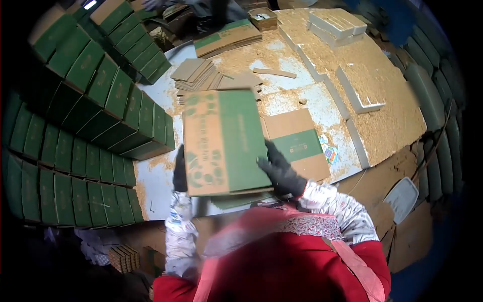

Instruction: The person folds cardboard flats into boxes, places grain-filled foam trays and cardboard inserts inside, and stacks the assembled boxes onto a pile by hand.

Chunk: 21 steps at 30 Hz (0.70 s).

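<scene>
Between my two dark-gloved hands is a green and brown cardboard box (241,143), its broad printed face turned up toward me. My left hand (179,171) presses against the box's left side, with most of its fingers hidden behind the edge. On the right edge, my right hand (282,170) grips near the lower corner, thumb on the printed face. Just right of the box, an unfolded carton (297,143) with a green band lies on the table. Behind the box sits a pile of brown cardboard pieces (193,73).
Stacks of green boxes (85,186) line the left side. White foam blocks (337,25) and sawdust-like crumbs (397,121) cover the right part of the table (156,186). Flat cartons (229,39) lie at the back, near another person's dark clothing (216,15).
</scene>
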{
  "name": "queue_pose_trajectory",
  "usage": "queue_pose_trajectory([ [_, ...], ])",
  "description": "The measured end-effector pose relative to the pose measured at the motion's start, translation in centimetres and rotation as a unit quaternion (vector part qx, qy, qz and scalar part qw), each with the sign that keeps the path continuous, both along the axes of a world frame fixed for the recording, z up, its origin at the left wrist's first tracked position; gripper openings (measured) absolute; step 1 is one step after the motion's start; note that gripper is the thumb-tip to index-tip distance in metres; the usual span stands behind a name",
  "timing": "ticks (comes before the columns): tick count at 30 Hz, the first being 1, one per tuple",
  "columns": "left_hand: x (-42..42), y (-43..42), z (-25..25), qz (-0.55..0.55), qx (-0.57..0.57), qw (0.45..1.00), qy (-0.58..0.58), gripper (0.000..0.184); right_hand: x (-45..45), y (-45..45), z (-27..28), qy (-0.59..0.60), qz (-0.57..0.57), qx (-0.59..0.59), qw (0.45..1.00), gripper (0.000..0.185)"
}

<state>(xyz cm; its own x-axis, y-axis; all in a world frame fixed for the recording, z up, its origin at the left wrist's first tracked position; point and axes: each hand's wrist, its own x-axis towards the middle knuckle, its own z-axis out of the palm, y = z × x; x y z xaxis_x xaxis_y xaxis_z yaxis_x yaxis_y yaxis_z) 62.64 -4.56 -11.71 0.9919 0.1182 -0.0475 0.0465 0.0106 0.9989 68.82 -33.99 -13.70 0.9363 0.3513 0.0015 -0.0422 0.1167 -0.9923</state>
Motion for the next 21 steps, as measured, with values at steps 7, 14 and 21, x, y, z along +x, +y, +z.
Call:
queue_pose_trajectory([
  [7, -0.9, -11.6, 6.3, -0.288, 0.132, 0.944, 0.094, 0.034, 4.6, -6.3, 9.7, -0.357, 0.385, -0.430, 0.734, 0.027],
  [14, 7.5, -7.3, 2.5, 0.043, 0.536, 0.824, -0.179, 0.038, 10.5, -14.1, 8.2, -0.325, -0.071, -0.216, 0.918, 0.031],
  [21, 7.1, -7.2, 2.1, 0.056, 0.501, 0.859, -0.087, 0.032, 27.9, -38.8, -12.9, 0.206, -0.526, 0.151, 0.811, 0.047],
])
